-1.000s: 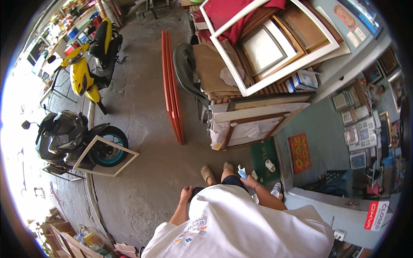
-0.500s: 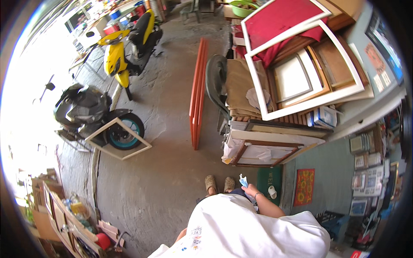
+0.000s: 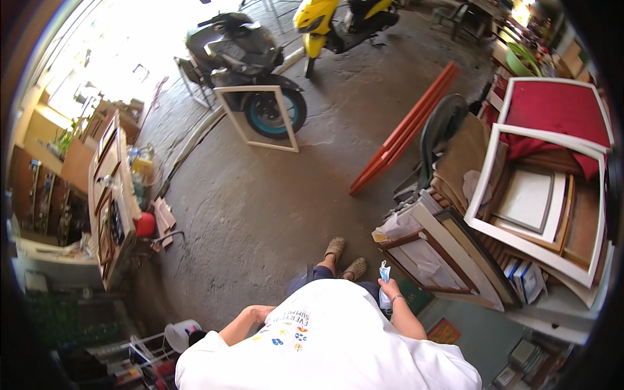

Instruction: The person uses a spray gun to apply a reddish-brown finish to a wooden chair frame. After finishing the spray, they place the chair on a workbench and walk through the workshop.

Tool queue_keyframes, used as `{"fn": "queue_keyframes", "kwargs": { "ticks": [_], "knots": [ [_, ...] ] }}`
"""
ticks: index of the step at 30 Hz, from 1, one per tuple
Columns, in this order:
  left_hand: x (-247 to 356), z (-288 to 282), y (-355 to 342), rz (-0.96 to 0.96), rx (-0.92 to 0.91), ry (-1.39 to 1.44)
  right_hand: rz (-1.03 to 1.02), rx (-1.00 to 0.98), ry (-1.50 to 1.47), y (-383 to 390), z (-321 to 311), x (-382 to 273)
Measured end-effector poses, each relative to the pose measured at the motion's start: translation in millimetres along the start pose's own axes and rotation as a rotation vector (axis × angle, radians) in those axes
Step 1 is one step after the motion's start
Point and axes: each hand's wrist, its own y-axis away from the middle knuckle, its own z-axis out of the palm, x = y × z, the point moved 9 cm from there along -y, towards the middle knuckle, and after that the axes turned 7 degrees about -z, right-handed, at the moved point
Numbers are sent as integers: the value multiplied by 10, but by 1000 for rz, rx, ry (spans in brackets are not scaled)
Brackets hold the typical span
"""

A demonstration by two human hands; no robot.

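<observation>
My right hand (image 3: 390,288) is closed around what looks like a crumpled light-blue face mask (image 3: 385,272), with white loops sticking up above the fingers. A bracelet circles that wrist. To the left, my left hand (image 3: 262,313) rests by my waist, and its fingers are hidden behind my white shirt (image 3: 338,338). Nearest to the right hand is a brown picture frame (image 3: 437,265), which leans in a stack with several other frames. My feet in beige clogs (image 3: 354,268) stand on the concrete floor.
A white frame (image 3: 285,118) leans on a dark motorbike (image 3: 244,52); a yellow scooter (image 3: 314,26) stands behind it. Red-orange bars (image 3: 406,130) lie slanted on the floor beside a green chair (image 3: 443,123). More white frames (image 3: 481,174) are piled at right. Wooden frames (image 3: 104,208) stand at left.
My view has swung to the left, so the bikes and frames sit further right. My left hand has come into view. The face mask stays in my right hand.
</observation>
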Motion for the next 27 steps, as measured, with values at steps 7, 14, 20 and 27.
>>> {"fn": "queue_keyframes", "kwargs": {
  "ticks": [7, 14, 20, 27],
  "knots": [
    [-40, 82, -341, 280, -193, -495, -62, 36, -33, -239, -156, 51],
    [447, 53, 54, 481, -182, -559, -64, 47, -10, -247, -147, -159],
    [449, -316, 157, 604, 82, -855, -130, -101, 125, -245, 392, -588],
    [215, -591, 144, 718, 127, -933, -303, -239, 253, -448, 906, -1212]
  ]
}}
